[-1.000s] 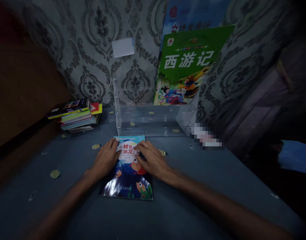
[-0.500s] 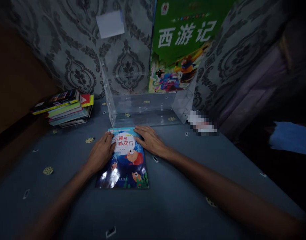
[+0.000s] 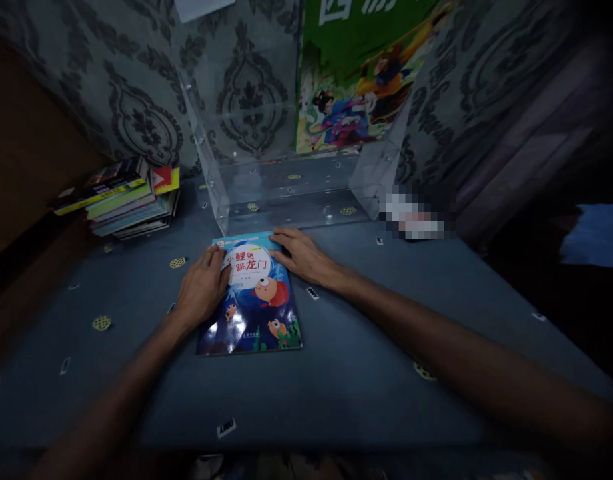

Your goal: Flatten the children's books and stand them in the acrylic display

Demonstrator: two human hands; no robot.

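Observation:
A children's picture book [image 3: 259, 320] with a blue cover, cartoon fish and red title characters lies flat on the cloth-covered table. My left hand [image 3: 202, 283] rests on its upper left side, fingers stretched toward the top edge and thumb on the cover. On the upper right corner lies my right hand [image 3: 306, 259], its fingers extended and slightly apart, with the thumb over the cover's edge. Neither hand lifts the book. Just behind it stands a clear acrylic book rack [image 3: 216, 193], which holds a large green book [image 3: 331, 73] upright on its right side.
A stack of books [image 3: 123, 203] sits at the left rear of the table [image 3: 366, 380]. Beside the rack's right end is a blurred-out pale item [image 3: 411, 217]. Patterned wallpaper [image 3: 141, 120] covers the wall behind. Something blue [image 3: 596, 233] shows beyond the table's right edge.
My view has tilted downward, so the scene sits higher and the table's front edge now shows. Both hands stay on the book, which has barely moved on the table, if at all.

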